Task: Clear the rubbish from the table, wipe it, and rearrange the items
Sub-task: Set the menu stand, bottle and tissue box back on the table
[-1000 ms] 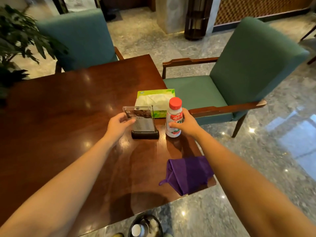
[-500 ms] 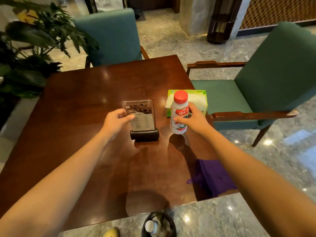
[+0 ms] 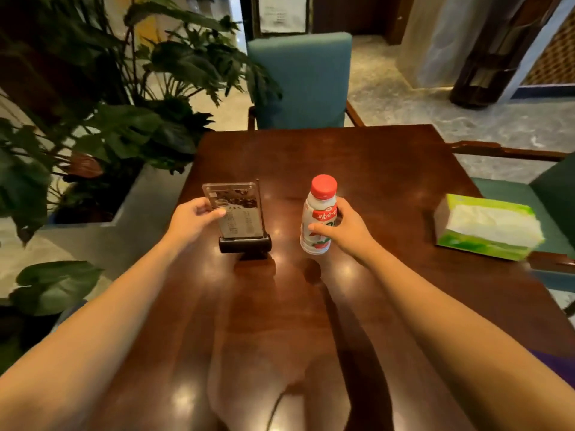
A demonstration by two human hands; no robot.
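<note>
My left hand grips the left edge of a clear acrylic menu stand with a black base, held upright just above the dark wooden table. My right hand is closed around a white drink bottle with a red cap and red label, upright and slightly off the tabletop. A green tissue box lies at the table's right edge. A sliver of purple cloth shows behind my right forearm.
A large potted plant in a grey planter crowds the table's left side. A teal chair stands at the far end, and another green chair with wooden arms stands on the right. Marble floor surrounds the table.
Both hands carried the menu stand and the bottle away from the tissue box toward the table's middle and left. The view swung left; the cloth is nearly hidden.
</note>
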